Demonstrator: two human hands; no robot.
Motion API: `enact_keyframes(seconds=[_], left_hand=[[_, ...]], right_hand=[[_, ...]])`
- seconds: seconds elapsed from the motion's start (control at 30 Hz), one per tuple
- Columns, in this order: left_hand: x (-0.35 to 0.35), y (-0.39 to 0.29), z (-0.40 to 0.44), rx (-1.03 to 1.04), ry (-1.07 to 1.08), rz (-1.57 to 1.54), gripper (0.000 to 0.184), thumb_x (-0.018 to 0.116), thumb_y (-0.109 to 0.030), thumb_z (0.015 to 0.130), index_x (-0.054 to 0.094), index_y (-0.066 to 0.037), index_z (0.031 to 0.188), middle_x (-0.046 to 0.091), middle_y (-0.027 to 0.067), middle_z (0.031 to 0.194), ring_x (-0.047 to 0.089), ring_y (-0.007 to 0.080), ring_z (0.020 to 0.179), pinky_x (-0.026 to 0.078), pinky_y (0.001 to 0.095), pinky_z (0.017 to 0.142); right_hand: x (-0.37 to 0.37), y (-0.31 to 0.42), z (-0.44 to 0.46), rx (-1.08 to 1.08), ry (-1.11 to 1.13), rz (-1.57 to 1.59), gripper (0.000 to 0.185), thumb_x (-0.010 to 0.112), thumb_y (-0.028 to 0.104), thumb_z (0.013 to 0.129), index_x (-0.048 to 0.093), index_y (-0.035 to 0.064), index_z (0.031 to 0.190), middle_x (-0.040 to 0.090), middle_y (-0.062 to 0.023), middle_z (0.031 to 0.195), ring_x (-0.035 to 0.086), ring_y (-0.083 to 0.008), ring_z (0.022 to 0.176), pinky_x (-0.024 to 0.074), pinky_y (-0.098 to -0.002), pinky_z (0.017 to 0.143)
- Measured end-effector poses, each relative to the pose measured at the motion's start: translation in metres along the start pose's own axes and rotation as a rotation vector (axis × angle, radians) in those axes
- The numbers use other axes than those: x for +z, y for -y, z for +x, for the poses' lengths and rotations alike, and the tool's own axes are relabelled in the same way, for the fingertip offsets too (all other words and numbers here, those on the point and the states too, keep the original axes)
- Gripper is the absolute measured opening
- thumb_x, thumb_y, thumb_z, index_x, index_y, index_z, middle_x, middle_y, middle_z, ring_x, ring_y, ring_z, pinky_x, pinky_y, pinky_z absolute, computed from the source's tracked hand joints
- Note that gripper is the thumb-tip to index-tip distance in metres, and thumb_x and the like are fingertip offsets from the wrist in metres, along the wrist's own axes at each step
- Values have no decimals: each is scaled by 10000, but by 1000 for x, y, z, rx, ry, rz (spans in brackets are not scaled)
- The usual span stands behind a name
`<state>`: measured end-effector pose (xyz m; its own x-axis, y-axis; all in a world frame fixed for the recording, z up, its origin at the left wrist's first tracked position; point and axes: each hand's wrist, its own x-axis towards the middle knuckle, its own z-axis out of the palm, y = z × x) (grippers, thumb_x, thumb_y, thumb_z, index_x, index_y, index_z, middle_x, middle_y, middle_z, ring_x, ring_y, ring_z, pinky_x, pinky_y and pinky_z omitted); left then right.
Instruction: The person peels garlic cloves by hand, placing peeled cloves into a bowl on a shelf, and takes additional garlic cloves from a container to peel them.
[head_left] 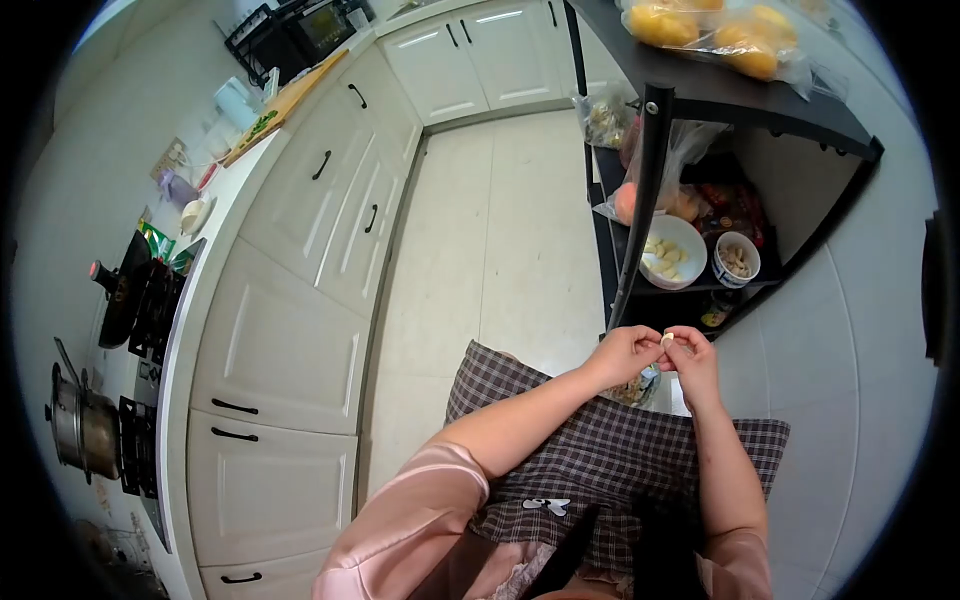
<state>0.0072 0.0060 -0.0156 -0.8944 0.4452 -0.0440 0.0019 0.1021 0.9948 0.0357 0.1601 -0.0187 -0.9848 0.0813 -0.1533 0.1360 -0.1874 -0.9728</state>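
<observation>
My left hand (626,356) and my right hand (694,368) meet in front of the black rack, fingertips pinched together. Between them is a small pale garlic clove (667,338), partly covered by the fingers. Just beyond, on a rack shelf, stands a white bowl (688,230) with several peeled cloves inside. To its right is a small patterned cup (736,279) of what look like unpeeled cloves. Below my hands shows part of a clear container or bag (640,388) with brownish bits, mostly hidden. A checked apron (570,440) covers my lap.
The black rack (652,170) rises close in front, with bagged yellow fruit (752,42) on top and more bags on its shelf. White cabinets (290,330) run along the left. On that counter are a pot (85,425), a stove and a cutting board (290,105).
</observation>
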Motion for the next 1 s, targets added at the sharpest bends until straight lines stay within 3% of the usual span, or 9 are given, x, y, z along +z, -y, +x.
enact_keyframes(seconds=[0.47,0.7,0.8,0.87,1.0], left_hand=[[0,10,5,-60,103,16,165,610,-139,847,636,20,814,640,37,726,565,69,656,461,226,603],[0,21,6,1,-10,77,143,605,-121,819,606,6,753,584,-3,670,508,53,624,428,219,570],[-6,16,6,7,-75,70,132,622,-122,791,614,3,749,605,31,659,544,89,605,440,239,570],[-8,6,1,39,-110,378,111,637,-121,748,632,-10,744,627,88,658,592,165,594,458,278,572],[-6,10,-2,24,-33,497,103,637,-137,729,654,-36,743,631,125,681,614,243,621,472,323,583]], right_hand=[[-8,3,-5,-25,18,-32,119,600,71,845,580,0,939,606,-44,808,570,-89,676,465,-209,590],[-4,1,-5,15,73,-77,118,588,63,847,564,-4,940,604,-52,797,581,-99,633,477,-211,570],[0,0,-6,34,63,-66,114,568,56,854,557,0,953,591,-44,766,580,-101,623,477,-212,564],[1,-1,-5,46,48,-53,111,556,49,857,554,4,958,583,-40,750,578,-101,621,476,-212,562],[-3,-6,-3,42,30,-84,110,544,38,850,552,17,958,561,-31,728,560,-91,600,455,-209,534]])
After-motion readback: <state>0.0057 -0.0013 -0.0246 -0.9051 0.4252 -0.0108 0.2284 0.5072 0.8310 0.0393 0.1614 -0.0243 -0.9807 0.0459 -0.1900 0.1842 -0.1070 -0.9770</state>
